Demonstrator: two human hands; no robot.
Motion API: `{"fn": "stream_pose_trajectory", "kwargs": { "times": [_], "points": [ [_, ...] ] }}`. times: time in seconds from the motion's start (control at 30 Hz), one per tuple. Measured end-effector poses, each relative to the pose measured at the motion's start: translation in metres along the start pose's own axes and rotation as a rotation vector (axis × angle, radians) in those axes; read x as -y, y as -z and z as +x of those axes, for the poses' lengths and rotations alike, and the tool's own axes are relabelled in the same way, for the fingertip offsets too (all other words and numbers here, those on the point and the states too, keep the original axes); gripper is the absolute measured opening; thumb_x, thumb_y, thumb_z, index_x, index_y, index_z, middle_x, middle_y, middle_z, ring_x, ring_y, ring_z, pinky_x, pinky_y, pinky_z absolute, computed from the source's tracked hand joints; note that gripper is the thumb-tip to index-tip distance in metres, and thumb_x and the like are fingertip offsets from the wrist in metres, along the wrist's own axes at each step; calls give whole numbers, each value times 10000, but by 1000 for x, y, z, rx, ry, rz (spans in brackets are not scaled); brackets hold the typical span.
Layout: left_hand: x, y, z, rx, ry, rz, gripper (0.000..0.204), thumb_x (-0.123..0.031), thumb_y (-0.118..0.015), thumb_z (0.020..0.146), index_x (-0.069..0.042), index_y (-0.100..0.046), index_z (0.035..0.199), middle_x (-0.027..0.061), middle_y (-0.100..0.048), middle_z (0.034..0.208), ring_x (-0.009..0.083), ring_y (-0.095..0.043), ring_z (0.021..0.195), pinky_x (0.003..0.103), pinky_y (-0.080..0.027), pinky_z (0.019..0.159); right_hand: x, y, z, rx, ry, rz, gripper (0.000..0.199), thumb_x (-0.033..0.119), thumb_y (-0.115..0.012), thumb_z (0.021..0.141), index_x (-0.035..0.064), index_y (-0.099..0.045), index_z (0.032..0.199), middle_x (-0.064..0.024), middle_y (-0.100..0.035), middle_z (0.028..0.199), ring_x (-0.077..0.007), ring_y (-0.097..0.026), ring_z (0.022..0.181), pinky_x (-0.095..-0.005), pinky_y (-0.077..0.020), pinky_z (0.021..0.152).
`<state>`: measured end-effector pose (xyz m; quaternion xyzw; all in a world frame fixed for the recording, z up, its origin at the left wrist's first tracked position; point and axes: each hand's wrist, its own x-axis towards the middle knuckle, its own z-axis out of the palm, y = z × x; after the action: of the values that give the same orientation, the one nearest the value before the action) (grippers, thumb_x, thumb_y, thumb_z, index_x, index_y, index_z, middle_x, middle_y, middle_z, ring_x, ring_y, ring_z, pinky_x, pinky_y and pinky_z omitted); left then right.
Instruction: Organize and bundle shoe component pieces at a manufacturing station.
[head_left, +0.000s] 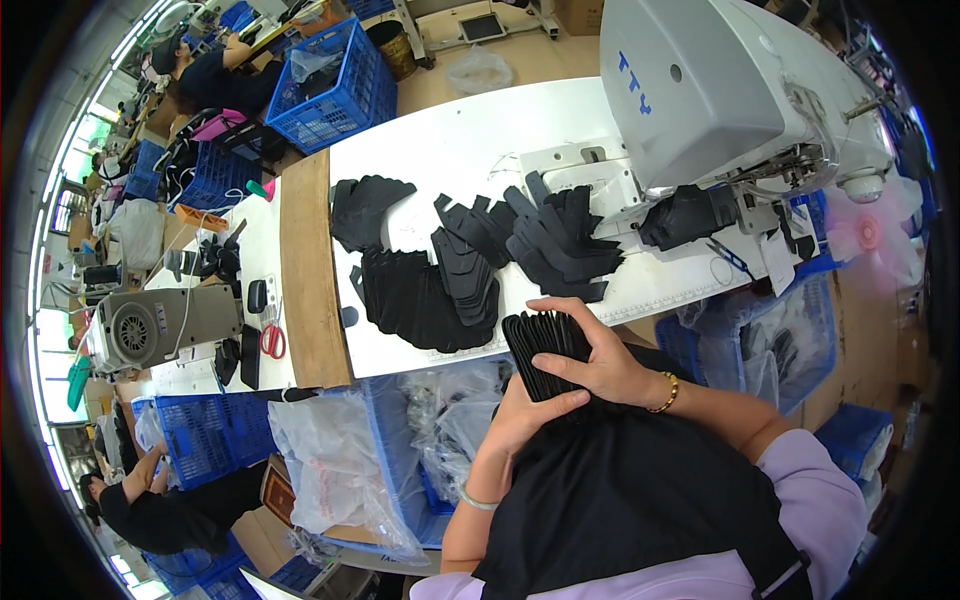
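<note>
Scanning from the left, I see a grey motor unit on a narrow side bench, with red-handled scissors lying just beside a wooden board that butts against the white sewing table. A blue plastic crate stands beyond the table's far left corner. On the table, black cut pieces lie fanned out in overlapping rows, and a second fan of them sits near the white industrial sewing machine, which has another black piece under its head.

Below the table's near edge, clear plastic bags fill a blue bin.

My left hand grips the lower end of a stack of black cut pieces from underneath, thumb lying across its face. My right hand is closed over the same stack from the right, fingers curled over the top edge, a beaded bracelet on that wrist. Both hands are grasping the stack, which sits upright just in front of the table edge, above my black apron.

Right of the machine, a pink fan shows near the rim.
</note>
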<state>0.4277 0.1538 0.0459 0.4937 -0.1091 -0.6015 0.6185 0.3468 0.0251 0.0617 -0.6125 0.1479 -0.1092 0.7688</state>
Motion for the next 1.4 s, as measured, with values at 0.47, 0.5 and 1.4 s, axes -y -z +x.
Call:
{"fn": "stream_pose_trajectory", "kwargs": {
  "times": [0.47, 0.5, 1.4],
  "points": [
    [1, -6, -9, -102, -65, -24, 579, -94, -757, 672, 11, -471, 1164, 75, -561, 1046, 167, -559, 945, 284, -457, 823, 6, -2, 3, -42, 90, -96, 473, 143, -580, 878, 25, -392, 1295, -87, -535, 1143, -124, -529, 1013, -255, -431, 866],
    [0, -5, -9, -105, -17, -5, 617, -91, -766, 642, 6, -465, 1172, 78, -560, 1049, 182, -558, 960, 293, -451, 838, 10, 0, 1, 22, 96, -171, 484, 137, -570, 881, 20, -374, 1308, -81, -516, 1168, -116, -516, 1024, -261, -420, 881],
    [36, 26, -6, -209, -241, -692, 464, -150, -626, 749, 11, -454, 1148, 120, -554, 850, 240, -539, 815, 355, -425, 823, -147, 74, 56, -265, -20, -1164, 613, 282, -669, 777, -38, -381, 1211, -182, -439, 1054, -317, -572, 911, -362, -511, 708]
  ]
}}
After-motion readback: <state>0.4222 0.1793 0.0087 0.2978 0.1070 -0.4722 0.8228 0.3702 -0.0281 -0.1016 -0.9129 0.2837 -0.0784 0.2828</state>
